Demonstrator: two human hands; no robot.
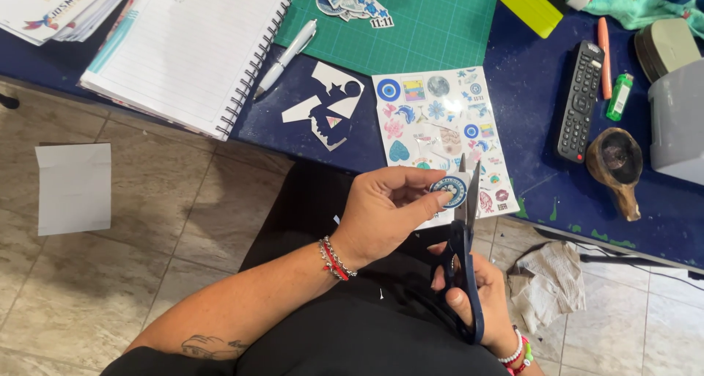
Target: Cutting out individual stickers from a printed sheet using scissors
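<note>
Scissors [463, 273] sit in the right hand [477, 295], its grip closed through the handles, blades up beside a round blue sticker [448, 190]. Left hand [385, 207] pinches that sticker just above the table [528, 119] edge, in front of the sticker sheet [440, 127]. Best, I judge, to turn the sticker into the blades with short snips hugging its rim, fingertips clear.
</note>
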